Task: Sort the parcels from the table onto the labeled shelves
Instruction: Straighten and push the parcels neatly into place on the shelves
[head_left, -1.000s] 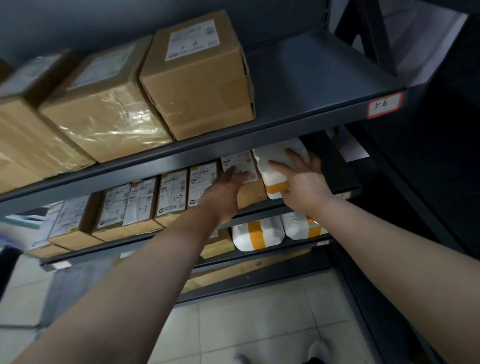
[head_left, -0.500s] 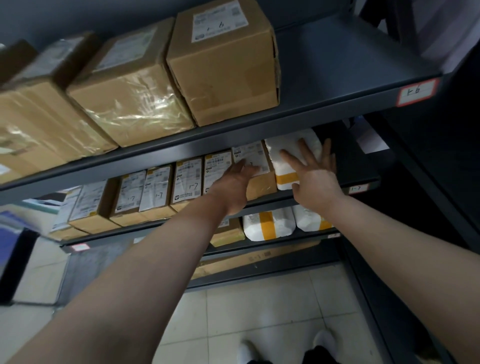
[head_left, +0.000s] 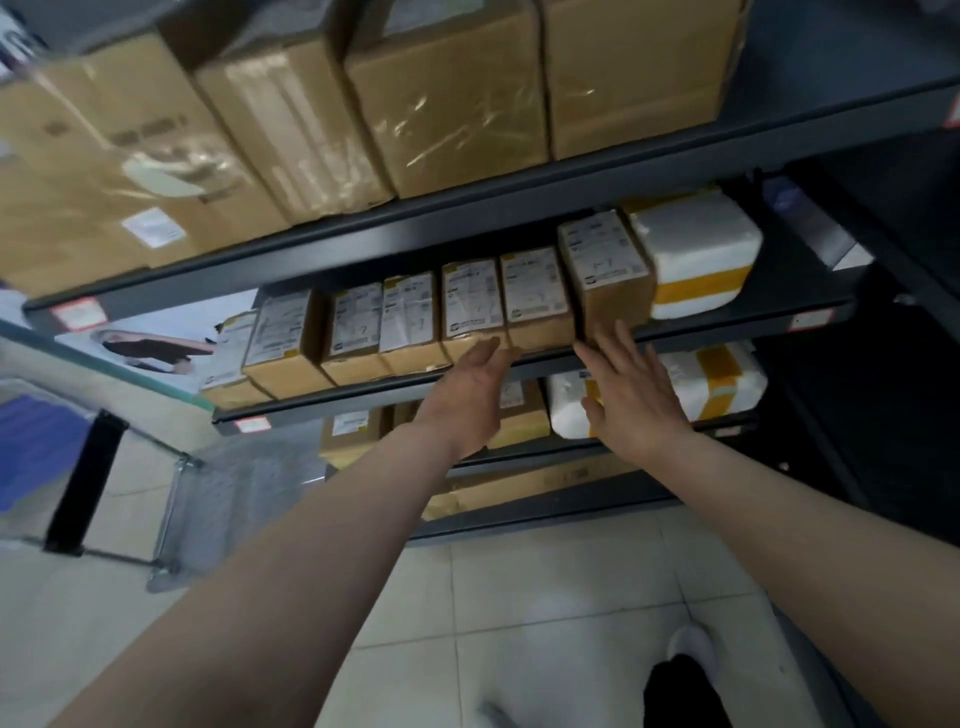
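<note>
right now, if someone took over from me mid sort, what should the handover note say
Left hand: open, holds nothing, fingertips at the front of the small brown boxes on the middle shelf.
Right hand: open, empty, fingertips at the foot of the end brown box.
Done: white parcel sits at the row's right end, beside that box.
Left to do: fetch the next parcel; none waiting is in view.

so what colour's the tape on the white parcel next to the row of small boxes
Yellow-orange tape round the white parcel; head view.
</note>
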